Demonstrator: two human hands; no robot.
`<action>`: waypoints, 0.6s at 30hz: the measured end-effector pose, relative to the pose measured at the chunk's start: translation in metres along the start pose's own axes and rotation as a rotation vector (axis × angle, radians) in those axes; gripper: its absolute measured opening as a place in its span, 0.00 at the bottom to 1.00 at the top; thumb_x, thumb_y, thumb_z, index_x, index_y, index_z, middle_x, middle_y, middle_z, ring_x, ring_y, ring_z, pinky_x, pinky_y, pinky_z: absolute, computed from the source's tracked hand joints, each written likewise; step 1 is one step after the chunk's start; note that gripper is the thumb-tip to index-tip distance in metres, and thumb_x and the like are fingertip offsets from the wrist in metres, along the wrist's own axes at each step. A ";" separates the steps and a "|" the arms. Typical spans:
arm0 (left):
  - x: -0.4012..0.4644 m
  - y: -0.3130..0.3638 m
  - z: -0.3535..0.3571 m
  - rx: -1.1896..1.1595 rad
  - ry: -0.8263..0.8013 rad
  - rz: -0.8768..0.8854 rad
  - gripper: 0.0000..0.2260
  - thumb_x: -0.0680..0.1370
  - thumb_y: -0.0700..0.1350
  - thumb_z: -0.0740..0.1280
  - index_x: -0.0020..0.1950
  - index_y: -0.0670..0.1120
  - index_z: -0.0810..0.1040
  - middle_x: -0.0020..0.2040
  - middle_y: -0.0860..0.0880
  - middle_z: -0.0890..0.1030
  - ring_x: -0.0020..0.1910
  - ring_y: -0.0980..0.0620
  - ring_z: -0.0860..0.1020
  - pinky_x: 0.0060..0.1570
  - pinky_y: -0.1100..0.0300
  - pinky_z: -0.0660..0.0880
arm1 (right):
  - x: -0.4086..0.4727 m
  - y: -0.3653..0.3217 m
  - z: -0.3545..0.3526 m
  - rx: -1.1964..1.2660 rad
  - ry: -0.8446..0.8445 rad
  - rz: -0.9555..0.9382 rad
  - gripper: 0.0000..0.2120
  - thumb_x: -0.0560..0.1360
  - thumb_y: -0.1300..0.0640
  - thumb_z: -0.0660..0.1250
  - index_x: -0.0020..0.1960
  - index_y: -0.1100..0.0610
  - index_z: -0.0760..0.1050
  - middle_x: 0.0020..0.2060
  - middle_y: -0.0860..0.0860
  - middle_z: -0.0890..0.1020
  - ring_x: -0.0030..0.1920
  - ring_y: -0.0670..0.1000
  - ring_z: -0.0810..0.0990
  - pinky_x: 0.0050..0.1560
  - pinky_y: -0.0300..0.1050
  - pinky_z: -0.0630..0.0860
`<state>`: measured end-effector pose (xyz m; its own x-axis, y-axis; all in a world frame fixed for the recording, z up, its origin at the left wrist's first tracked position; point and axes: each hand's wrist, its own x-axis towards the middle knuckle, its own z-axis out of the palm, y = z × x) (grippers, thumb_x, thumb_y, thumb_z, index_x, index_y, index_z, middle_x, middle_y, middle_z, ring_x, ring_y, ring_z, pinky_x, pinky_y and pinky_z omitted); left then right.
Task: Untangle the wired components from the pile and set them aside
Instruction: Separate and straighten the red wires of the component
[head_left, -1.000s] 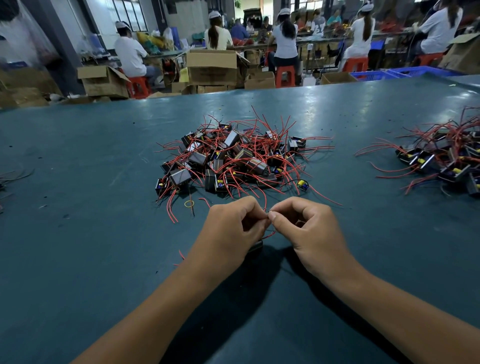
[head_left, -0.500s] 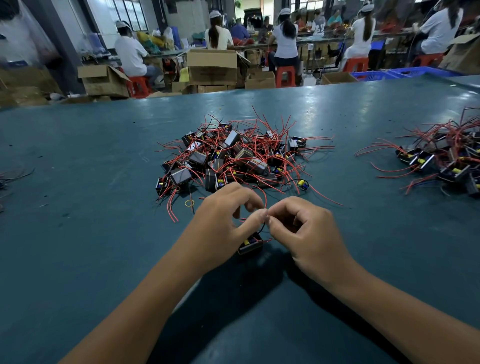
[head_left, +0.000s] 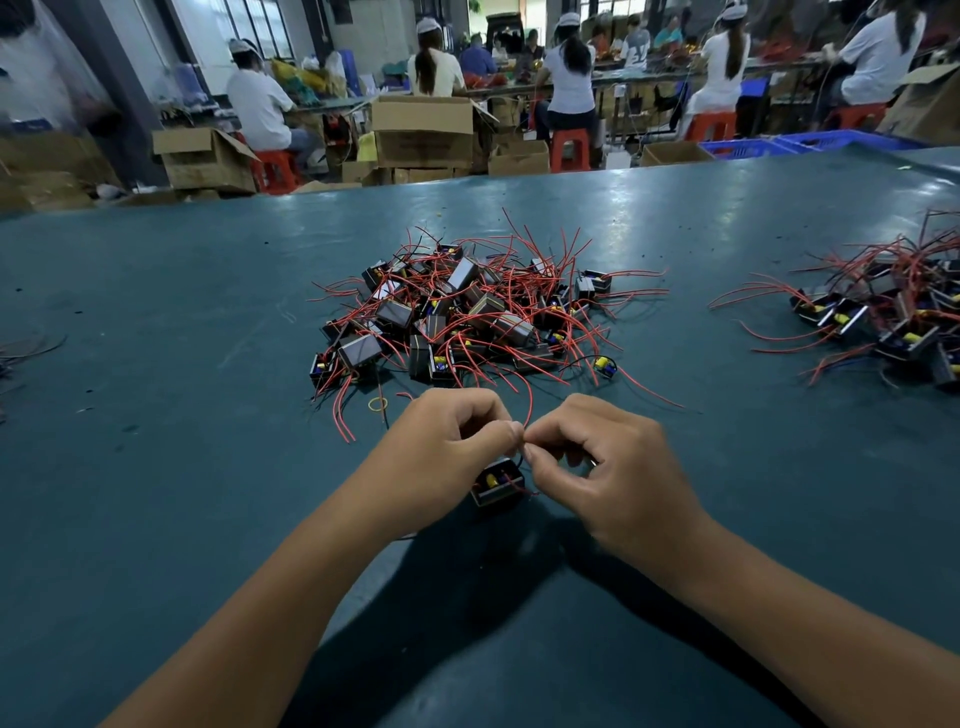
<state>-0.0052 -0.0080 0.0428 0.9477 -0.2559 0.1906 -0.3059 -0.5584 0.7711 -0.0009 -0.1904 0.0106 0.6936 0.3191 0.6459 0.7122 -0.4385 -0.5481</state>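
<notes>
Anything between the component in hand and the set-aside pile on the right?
Nothing visible. The component hangs below the left hand and right hand; only bare table lies between it and the right pile.

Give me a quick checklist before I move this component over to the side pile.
1. Left hand grips the wire: ok, fingers pinch at the meeting point.
2. Right hand grips the wire: ok, it pinches next to the left.
3. Component out of the pile: ok, it sits below the hands, apart from the heap.
4. Its wires free of the pile: cannot tell; a red wire arcs from the pinch toward the heap.
5. Side pile in view at right: ok.
6. Bare table along the way to it: ok.
</notes>
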 end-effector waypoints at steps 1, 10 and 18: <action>0.000 0.001 0.000 -0.054 0.003 -0.066 0.15 0.79 0.43 0.68 0.32 0.48 0.76 0.28 0.52 0.70 0.26 0.56 0.64 0.27 0.65 0.61 | 0.000 0.000 0.000 -0.035 -0.007 -0.043 0.02 0.73 0.62 0.71 0.42 0.57 0.81 0.35 0.47 0.78 0.37 0.45 0.74 0.41 0.36 0.70; 0.000 -0.005 -0.007 -0.236 0.022 -0.154 0.14 0.78 0.44 0.69 0.32 0.48 0.78 0.28 0.52 0.75 0.25 0.56 0.68 0.25 0.65 0.65 | 0.000 0.001 -0.001 -0.032 0.010 -0.043 0.03 0.73 0.62 0.70 0.41 0.58 0.80 0.35 0.46 0.76 0.37 0.44 0.74 0.42 0.35 0.70; 0.002 -0.015 -0.019 0.146 -0.022 0.404 0.04 0.73 0.45 0.76 0.47 0.50 0.85 0.46 0.54 0.77 0.39 0.54 0.73 0.39 0.68 0.66 | 0.001 0.005 -0.005 0.035 -0.055 -0.039 0.02 0.73 0.63 0.71 0.42 0.59 0.81 0.35 0.48 0.79 0.38 0.45 0.77 0.42 0.33 0.70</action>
<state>0.0030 0.0144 0.0430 0.7475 -0.4931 0.4451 -0.6632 -0.5153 0.5429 0.0029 -0.1964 0.0113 0.6693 0.3811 0.6378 0.7416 -0.3951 -0.5422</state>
